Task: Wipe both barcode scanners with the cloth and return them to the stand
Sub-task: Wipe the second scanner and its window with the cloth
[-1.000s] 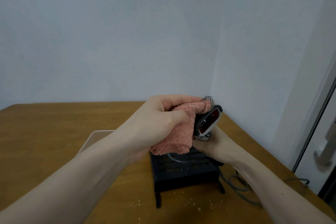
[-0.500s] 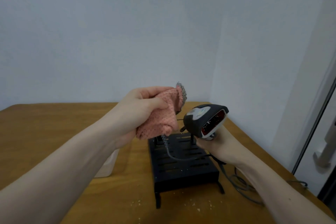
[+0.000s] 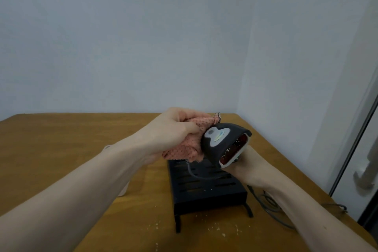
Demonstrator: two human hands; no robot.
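Note:
My right hand (image 3: 248, 166) grips the handle of a dark grey barcode scanner (image 3: 225, 143) held above the black slotted stand (image 3: 206, 186). The scanner's red window faces right and down; its pale grey top faces me. My left hand (image 3: 171, 131) is closed around a bunched pink cloth (image 3: 185, 147), which presses against the scanner's left side. A grey cable (image 3: 194, 174) hangs from the scanner onto the stand. No second scanner is visible.
The stand sits on a wooden table (image 3: 61, 145) near its right edge, in a corner of white walls. Loose cable (image 3: 270, 206) coils right of the stand. A white tray (image 3: 123, 189) is mostly hidden under my left forearm. Crumbs (image 3: 216, 228) lie before the stand.
The cloth lifted off the scanner half a second ago, and my left hand has now brought it back against the scanner's left side. The scanner has tilted so its top faces me.

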